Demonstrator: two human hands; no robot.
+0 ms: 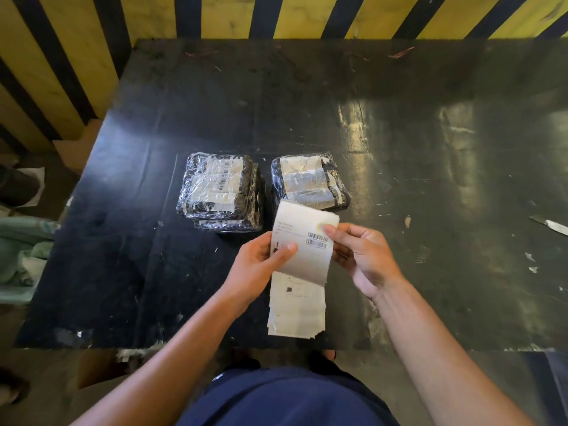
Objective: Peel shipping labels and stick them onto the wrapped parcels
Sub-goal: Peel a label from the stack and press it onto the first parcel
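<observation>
A white shipping label (302,241) with barcodes is held up over the black table (153,272). My left hand (261,269) grips its left edge with the thumb on the face. My right hand (359,256) pinches its upper right edge. Below it hangs a folded strip of more labels (296,305), reaching the table's near edge. Two plastic-wrapped dark parcels lie just beyond: the left parcel (219,192) sits on top of another and carries a barcode label; the right parcel (310,181) shows white paper under the wrap, its near edge hidden by the held label.
A knife blade (550,226) lies at the table's right edge. A cardboard box (78,149) stands left of the table, with green cloth (21,250) lower left. A yellow and black striped wall (276,16) runs behind the table.
</observation>
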